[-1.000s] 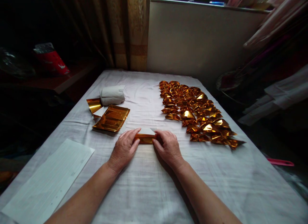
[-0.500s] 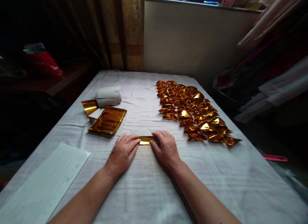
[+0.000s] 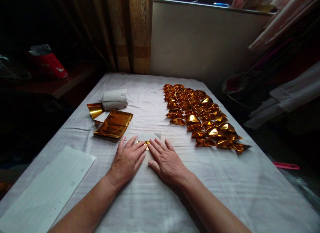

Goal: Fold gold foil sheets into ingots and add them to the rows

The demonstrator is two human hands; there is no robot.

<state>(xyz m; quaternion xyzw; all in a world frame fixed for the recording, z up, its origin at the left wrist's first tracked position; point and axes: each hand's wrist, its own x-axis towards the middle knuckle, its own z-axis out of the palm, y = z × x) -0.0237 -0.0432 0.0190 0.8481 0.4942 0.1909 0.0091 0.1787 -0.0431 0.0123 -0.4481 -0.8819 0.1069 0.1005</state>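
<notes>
Head view: left hand (image 3: 127, 159) and right hand (image 3: 166, 161) lie flat, fingers spread, gripping nothing, pressing a gold foil sheet (image 3: 147, 139) onto the white tablecloth (image 3: 155, 199), near folded gold pieces (image 3: 200, 116).

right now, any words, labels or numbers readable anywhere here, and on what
None can be read.
Lined sheet at the table's near left: faint ruled rows and small marks, too small and blurred to read.
Red packet in the dark at far left: a white mark, blurred, not readable.
Gold foil stack, folded gold pieces and the paper under the left hand and right hand: no print visible.
</notes>
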